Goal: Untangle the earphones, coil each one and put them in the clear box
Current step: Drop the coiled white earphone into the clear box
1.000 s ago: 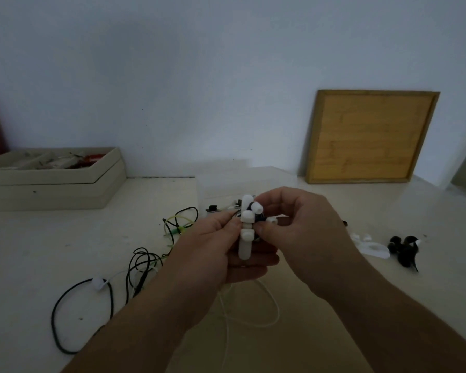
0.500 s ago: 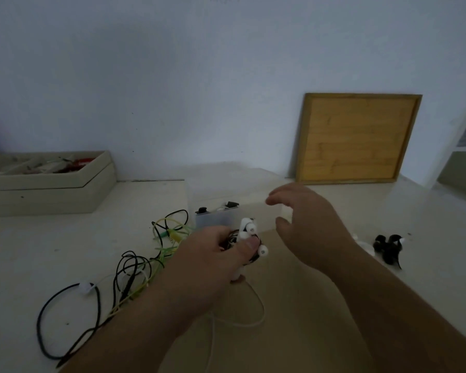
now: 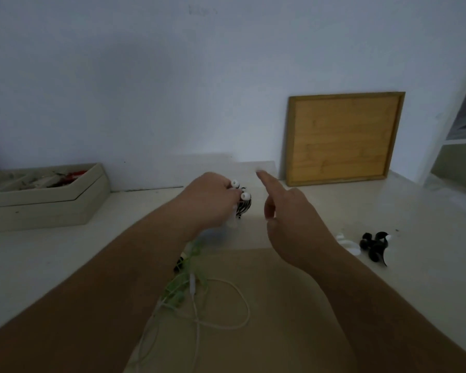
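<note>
Pale table (image 3: 51,265), coiled earphones (image 3: 243,204) in left hand (image 3: 210,203), right hand (image 3: 293,224) loose.

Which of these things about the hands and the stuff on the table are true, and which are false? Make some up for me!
1. The left hand holds a coiled earphone with white buds. True.
2. The right hand grips the white cable. False: the right hand is open and holds nothing, and the white cable lies loose on the table.
3. The wooden board lies flat on the table. False: it stands on its edge and leans against the wall.
4. The black earphones lie on the table to the right of the right hand. True.
</note>
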Action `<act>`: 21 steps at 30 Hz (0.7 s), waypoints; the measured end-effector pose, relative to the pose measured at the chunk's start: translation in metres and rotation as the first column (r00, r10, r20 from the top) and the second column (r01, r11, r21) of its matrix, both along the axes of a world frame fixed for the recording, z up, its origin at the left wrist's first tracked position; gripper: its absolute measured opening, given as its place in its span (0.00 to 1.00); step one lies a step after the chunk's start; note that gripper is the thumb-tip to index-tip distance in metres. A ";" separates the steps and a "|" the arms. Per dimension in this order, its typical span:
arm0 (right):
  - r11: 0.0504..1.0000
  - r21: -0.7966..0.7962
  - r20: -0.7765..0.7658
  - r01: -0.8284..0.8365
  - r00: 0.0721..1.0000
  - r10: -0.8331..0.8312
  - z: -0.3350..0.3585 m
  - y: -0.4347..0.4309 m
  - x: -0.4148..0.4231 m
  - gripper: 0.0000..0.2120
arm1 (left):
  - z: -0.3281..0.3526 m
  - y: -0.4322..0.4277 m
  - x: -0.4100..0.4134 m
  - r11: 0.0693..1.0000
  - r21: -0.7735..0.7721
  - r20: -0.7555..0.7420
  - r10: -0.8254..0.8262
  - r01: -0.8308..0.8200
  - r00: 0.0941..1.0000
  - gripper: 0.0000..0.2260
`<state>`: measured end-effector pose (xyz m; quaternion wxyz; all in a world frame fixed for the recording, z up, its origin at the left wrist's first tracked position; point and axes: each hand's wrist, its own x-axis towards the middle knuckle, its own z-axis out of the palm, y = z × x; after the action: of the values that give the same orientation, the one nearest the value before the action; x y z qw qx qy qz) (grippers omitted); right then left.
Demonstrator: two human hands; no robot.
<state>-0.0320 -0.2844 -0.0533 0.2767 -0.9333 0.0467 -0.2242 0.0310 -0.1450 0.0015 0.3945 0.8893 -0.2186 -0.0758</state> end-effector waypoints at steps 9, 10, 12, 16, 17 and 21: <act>0.998 0.055 -0.018 -0.002 1.000 0.003 -0.003 -0.002 -0.001 0.42 | -0.013 -0.048 0.039 0.978 0.210 -0.092 0.022 -0.002 0.995 0.11; 0.999 0.052 -0.013 -0.007 1.000 0.008 -0.002 -0.001 -0.003 0.41 | -0.016 -0.051 0.039 0.953 0.301 -0.074 -0.007 0.029 0.997 0.11; 0.999 0.026 -0.007 -0.019 1.000 0.019 -0.002 0.000 -0.004 0.39 | -0.018 -0.057 0.037 0.879 0.476 0.010 -0.034 0.025 0.999 0.13; 1.000 -0.002 -0.025 -0.014 1.000 0.014 -0.004 -0.001 -0.002 0.38 | -0.024 -0.068 0.046 0.812 0.581 0.098 0.001 -0.057 0.995 0.16; 1.000 -0.001 -0.030 -0.018 0.999 0.018 -0.005 0.000 -0.001 0.38 | -0.025 -0.069 0.048 0.789 0.609 0.104 0.017 -0.077 0.994 0.17; 1.000 -0.006 -0.048 -0.025 0.999 0.025 -0.007 0.001 0.000 0.38 | -0.028 -0.065 0.055 0.785 0.588 0.165 0.120 -0.195 0.979 0.08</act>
<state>-0.0318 -0.2832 -0.0599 0.2753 -0.9397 0.0409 -0.1986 0.0862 -0.2098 -0.0263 0.0831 0.9863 -0.1314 -0.0550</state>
